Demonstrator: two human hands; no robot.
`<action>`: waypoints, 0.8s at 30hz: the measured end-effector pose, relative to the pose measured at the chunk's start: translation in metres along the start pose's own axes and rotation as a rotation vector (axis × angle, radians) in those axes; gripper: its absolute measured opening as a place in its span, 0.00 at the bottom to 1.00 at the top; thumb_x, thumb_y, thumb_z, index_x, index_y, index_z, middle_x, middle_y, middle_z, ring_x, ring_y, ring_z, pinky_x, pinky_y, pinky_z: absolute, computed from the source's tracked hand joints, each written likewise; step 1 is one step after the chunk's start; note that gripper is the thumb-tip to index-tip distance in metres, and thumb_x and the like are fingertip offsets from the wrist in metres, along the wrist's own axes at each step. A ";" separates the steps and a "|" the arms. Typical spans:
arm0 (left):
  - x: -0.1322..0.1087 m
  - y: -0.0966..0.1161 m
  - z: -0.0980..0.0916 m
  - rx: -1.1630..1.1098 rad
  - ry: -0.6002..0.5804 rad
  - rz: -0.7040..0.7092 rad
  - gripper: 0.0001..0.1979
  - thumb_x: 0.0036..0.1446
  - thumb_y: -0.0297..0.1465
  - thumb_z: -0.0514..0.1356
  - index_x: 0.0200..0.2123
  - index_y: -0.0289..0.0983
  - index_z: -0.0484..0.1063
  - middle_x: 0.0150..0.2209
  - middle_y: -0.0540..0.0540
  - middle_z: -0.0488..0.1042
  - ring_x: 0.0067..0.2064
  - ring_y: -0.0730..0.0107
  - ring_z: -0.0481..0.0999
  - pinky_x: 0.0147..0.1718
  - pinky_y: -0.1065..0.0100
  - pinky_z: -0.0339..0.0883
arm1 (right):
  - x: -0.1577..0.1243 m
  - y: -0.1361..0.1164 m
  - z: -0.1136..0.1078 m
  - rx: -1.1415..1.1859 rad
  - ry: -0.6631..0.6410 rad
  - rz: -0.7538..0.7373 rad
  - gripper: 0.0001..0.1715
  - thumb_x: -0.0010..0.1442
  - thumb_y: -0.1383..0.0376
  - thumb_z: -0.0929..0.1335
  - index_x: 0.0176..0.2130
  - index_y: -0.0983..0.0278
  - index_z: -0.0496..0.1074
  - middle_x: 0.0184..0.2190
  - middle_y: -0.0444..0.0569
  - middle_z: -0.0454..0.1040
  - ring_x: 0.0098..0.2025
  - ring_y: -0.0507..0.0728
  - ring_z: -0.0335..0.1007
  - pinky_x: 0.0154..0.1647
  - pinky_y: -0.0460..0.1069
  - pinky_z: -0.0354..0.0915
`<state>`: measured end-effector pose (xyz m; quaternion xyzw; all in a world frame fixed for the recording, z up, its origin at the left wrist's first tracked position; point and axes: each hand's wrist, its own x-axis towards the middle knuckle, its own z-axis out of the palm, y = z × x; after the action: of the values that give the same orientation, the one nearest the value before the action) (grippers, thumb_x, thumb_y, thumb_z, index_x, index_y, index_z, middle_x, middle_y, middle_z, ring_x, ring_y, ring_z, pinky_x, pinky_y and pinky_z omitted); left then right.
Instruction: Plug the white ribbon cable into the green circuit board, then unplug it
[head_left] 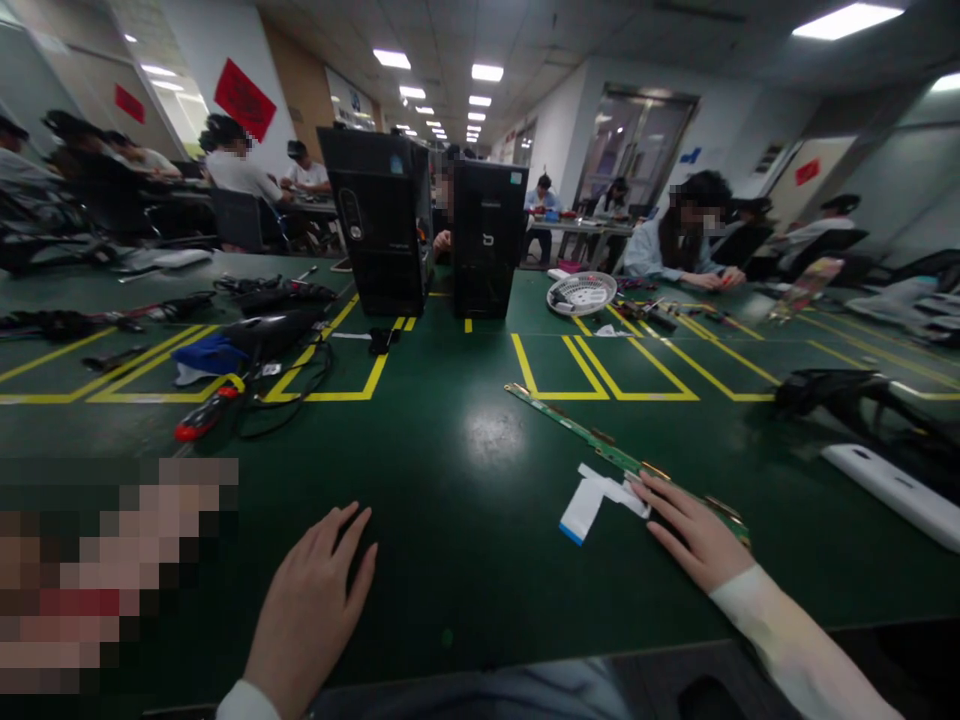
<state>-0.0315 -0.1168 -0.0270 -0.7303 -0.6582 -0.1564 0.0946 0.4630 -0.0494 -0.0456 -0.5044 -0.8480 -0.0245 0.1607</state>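
My left hand (319, 590) rests on the green tabletop (465, 540), fingers stretched out and nothing in them. On the right, my right hand (694, 530) lies over the near part of a long, narrow green circuit board (592, 435), its fingers extended and touching the board or the cable beside it. A white flat ribbon cable (589, 500) with a blue end sticks out to the left of those fingertips. Part of the board is hidden beneath the hand, and its far end points toward the middle of the table.
Two black computer towers (491, 240) stand upright at the back. A red-and-black screwdriver (206, 415) and dark cables lie left. A white round basket (581, 293), a white casing (892, 490) and black parts (840, 400) are right. A co-worker (686, 230) sits across; a blurred shape covers the lower left.
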 end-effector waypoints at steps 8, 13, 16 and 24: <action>-0.002 -0.002 0.002 -0.027 -0.001 0.000 0.26 0.63 0.41 0.45 0.56 0.30 0.66 0.55 0.33 0.68 0.56 0.49 0.68 0.52 0.49 0.64 | -0.033 0.052 0.006 -0.226 0.135 0.496 0.35 0.62 0.50 0.54 0.56 0.68 0.68 0.56 0.59 0.67 0.56 0.66 0.64 0.56 0.62 0.63; -0.002 -0.002 0.003 -0.020 0.019 0.004 0.27 0.64 0.41 0.45 0.55 0.30 0.67 0.55 0.33 0.68 0.56 0.49 0.68 0.52 0.50 0.64 | -0.025 0.071 0.004 -0.286 0.051 0.713 0.39 0.62 0.49 0.51 0.58 0.71 0.66 0.58 0.63 0.63 0.60 0.68 0.59 0.59 0.59 0.59; -0.002 -0.003 0.006 -0.016 0.053 0.017 0.26 0.64 0.41 0.44 0.54 0.30 0.68 0.54 0.33 0.69 0.55 0.50 0.69 0.52 0.50 0.64 | -0.016 0.087 -0.005 -0.302 -0.036 0.874 0.40 0.61 0.50 0.51 0.60 0.71 0.63 0.61 0.62 0.60 0.61 0.67 0.57 0.60 0.58 0.57; -0.004 -0.006 0.010 -0.032 0.052 0.010 0.26 0.63 0.42 0.45 0.55 0.32 0.67 0.54 0.35 0.69 0.56 0.50 0.68 0.53 0.50 0.64 | 0.000 0.134 -0.026 -0.272 -0.125 0.977 0.38 0.62 0.53 0.51 0.63 0.71 0.58 0.64 0.62 0.54 0.65 0.63 0.49 0.64 0.54 0.50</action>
<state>-0.0363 -0.1160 -0.0379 -0.7308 -0.6492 -0.1854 0.1010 0.5853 0.0111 -0.0369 -0.8588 -0.5105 -0.0264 0.0350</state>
